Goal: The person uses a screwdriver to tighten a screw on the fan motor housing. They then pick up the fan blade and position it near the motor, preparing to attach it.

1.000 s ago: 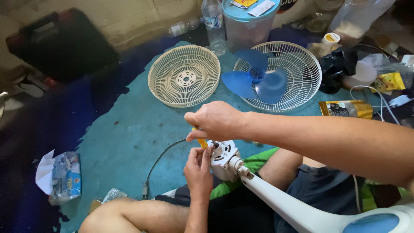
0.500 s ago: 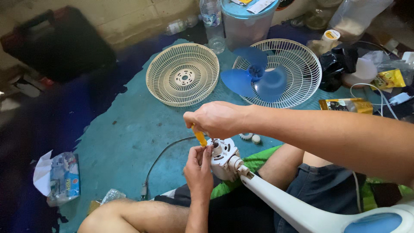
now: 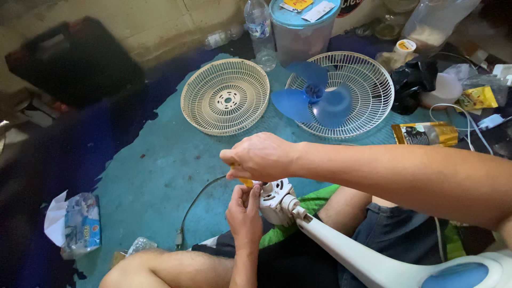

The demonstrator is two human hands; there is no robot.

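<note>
On the person's lap, nearest the camera, the white fan motor head (image 3: 274, 200) is lying at the end of its white stand neck (image 3: 341, 245), which is running right to the blue-panelled base (image 3: 458, 274). The left hand (image 3: 244, 216) is bracing the motor head, fingers curled against its left side in a narrow grip. The right hand (image 3: 261, 156) is closing in a fist around a yellow-handled screwdriver (image 3: 244, 181), tip pointing down toward the motor; the tip itself is hidden.

Judgement: motor head is looking rigid and moderately heavy at the top, plastic shell fairly slippery and crackable; best hold is around the housing body or the neck joint, not the protruding shaft. Screwdriver handle is small, needing a full fist.

A grey power cord (image 3: 194, 205) is trailing left over the teal mat (image 3: 154, 176). Further out, a cream fan guard (image 3: 225, 97) is lying left, and a white guard (image 3: 368, 85) holding the blue blade (image 3: 314, 101) is lying right. Beyond, a blue-lidded tub (image 3: 304, 29).
</note>
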